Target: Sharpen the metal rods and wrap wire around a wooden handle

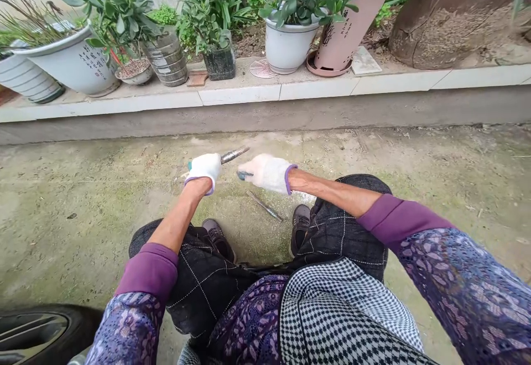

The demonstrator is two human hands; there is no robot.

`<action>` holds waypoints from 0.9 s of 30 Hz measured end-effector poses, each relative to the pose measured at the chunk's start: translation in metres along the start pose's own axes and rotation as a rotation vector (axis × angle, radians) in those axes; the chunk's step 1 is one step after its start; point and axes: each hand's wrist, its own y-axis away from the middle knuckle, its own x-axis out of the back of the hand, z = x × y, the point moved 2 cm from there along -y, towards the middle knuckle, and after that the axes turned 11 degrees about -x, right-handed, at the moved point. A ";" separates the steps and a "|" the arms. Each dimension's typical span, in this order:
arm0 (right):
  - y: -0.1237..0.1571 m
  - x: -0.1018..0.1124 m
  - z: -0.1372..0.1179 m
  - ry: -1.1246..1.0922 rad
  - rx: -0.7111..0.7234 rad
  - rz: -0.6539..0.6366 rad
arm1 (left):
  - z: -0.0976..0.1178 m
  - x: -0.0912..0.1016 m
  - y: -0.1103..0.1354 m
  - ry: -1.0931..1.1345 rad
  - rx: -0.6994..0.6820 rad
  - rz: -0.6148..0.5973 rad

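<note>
My left hand point(203, 170), in a white knit glove with a purple cuff, grips a steel tool point(234, 155) with a teal butt end; its thick blade points up and to the right. My right hand point(267, 174), gloved the same way, is closed around a small dark teal-tipped object point(244, 175), mostly hidden by the glove. The two hands are close together but apart, above my knees. A slim metal rod point(264, 206) lies on the ground just below my right hand, touching neither glove.
I seem to be seated, with dark checked trousers point(344, 238) and dark shoes point(301, 227) below me. A tyre point(45, 334) sits at the lower left. Beyond the mossy concrete ground point(83, 215), a low white-edged ledge point(238, 95) holds several potted plants.
</note>
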 end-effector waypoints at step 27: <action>-0.035 0.006 0.026 -0.374 -0.169 -0.084 | -0.028 0.016 0.045 0.952 0.041 0.245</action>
